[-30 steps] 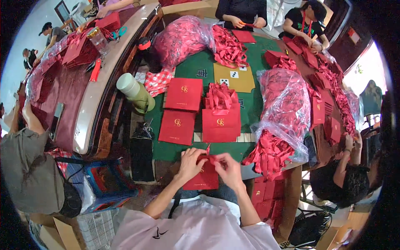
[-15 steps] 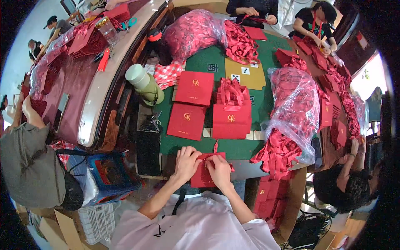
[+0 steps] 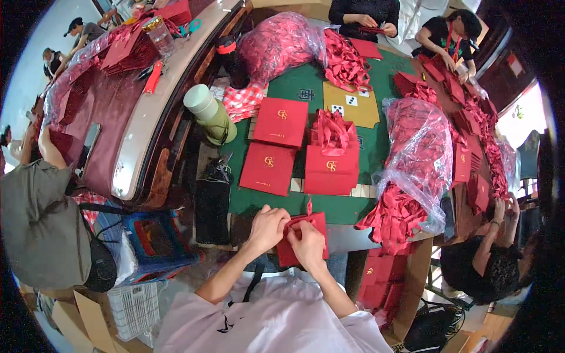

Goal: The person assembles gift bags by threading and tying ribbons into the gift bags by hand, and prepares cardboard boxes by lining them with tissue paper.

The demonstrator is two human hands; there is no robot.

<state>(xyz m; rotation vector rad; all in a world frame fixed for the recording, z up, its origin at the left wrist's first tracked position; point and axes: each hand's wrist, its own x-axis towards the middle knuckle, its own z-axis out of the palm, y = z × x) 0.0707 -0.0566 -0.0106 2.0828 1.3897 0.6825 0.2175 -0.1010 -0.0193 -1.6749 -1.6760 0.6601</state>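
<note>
Both hands have drawn closer together than they were a second ago, and they now meet over the upper left part of the bag (image 3: 285,253). It lies at the table's near edge, in front of the body, slightly turned, its top edge pointing away from the person. It looks nearly square, and with the hands covering much of it, no long axis can be told.

Left hand (image 3: 269,228): fingers bent over the upper left corner, seeming to grip it. Right hand (image 3: 308,241): across the bag's front, thumb and forefinger brought close at the top edge, just beside the left fingertips; whether they pinch anything cannot be told.

One ribbon (image 3: 309,206) stands up beyond the top edge, roughly upright. From the right fingertips it lies ahead and to the right, so the right hand is nearer. Farther off on the green table (image 3: 250,203) lie two flat piles (image 3: 268,170) of bags and a ribboned stack (image 3: 332,179), with loose ribbons (image 3: 391,217) to the right.
</note>
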